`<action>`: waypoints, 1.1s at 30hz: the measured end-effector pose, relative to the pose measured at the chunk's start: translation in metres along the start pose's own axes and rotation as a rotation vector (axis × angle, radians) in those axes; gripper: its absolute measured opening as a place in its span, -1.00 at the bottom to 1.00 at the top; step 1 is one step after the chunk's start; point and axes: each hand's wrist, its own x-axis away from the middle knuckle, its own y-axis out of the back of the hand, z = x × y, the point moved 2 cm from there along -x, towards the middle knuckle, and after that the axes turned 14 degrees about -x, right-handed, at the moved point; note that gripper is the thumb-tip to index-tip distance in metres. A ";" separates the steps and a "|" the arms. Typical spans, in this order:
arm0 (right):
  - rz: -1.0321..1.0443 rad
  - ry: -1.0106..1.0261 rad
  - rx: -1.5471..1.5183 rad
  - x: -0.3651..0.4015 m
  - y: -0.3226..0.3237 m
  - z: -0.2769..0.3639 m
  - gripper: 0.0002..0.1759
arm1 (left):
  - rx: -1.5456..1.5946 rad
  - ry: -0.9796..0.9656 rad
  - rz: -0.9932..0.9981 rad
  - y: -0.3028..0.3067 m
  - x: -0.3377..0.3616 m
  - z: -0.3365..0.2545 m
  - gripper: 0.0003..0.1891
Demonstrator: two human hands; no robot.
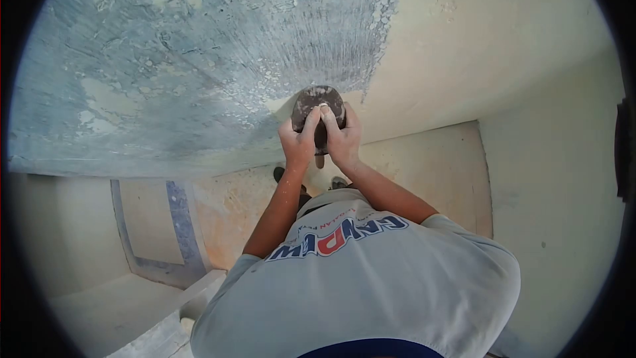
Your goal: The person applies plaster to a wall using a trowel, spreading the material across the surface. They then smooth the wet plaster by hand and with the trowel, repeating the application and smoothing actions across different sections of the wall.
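A dark brown, rounded tool with pale dust smears is pressed to or held just off the wall; its exact kind I cannot make out. My left hand grips its left side and my right hand its right side. Both thumbs meet on its near face. Below the hands a short brown stub, perhaps its handle, sticks out. Around the tool, the wall carries rough blue-grey paint with scraped, flaking patches. Smooth cream surface begins to the right of a ragged edge.
Close below the wall is the dusty floor, where my shoes stand. A plain pale wall rises on the right, with a dark object at its far edge. At lower left lies a recess with a blue-bordered panel, beside a whitish ledge.
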 end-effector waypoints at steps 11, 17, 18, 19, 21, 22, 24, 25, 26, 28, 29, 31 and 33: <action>-0.033 0.170 0.090 -0.007 0.017 -0.023 -0.77 | -0.008 -0.065 -0.012 -0.018 -0.004 0.023 -0.75; -0.010 0.048 -0.018 -0.011 0.020 -0.012 -0.76 | 0.072 -0.051 0.021 -0.024 -0.005 0.004 -0.77; -0.007 0.039 -0.009 -0.010 0.024 -0.016 -0.76 | 0.092 -0.004 0.047 -0.026 -0.003 0.009 -0.78; -0.018 0.042 -0.004 -0.007 0.030 -0.024 -0.76 | 0.094 0.009 0.044 -0.026 0.002 0.017 -0.78; -0.028 0.053 0.001 -0.004 0.031 -0.026 -0.76 | -0.010 -0.066 0.071 -0.027 0.002 0.019 -0.79; -0.042 0.042 -0.001 -0.004 0.029 -0.023 -0.76 | -0.005 -0.067 0.070 -0.028 0.001 0.014 -0.79; -0.039 0.018 -0.028 -0.005 0.024 -0.011 -0.76 | 0.029 -0.100 0.054 -0.025 0.000 0.001 -0.80; -0.040 0.010 -0.029 -0.007 0.025 -0.013 -0.76 | 0.029 -0.085 0.056 -0.025 0.000 -0.001 -0.80; -0.025 0.004 -0.012 -0.009 0.028 -0.016 -0.76 | 0.025 -0.077 0.053 -0.026 -0.002 0.008 -0.80; -0.019 -0.026 0.014 0.001 0.034 -0.021 -0.76 | 0.006 0.028 0.079 -0.030 0.005 0.028 -0.80; -0.027 -0.009 0.015 0.003 0.036 -0.024 -0.76 | -0.013 0.020 0.083 -0.030 0.007 0.035 -0.81; -0.032 0.019 0.009 -0.010 0.029 -0.016 -0.76 | 0.016 -0.053 0.042 -0.030 -0.001 0.001 -0.78; -0.016 0.089 0.036 -0.016 0.018 0.011 -0.76 | 0.016 -0.050 0.030 -0.026 -0.004 -0.025 -0.76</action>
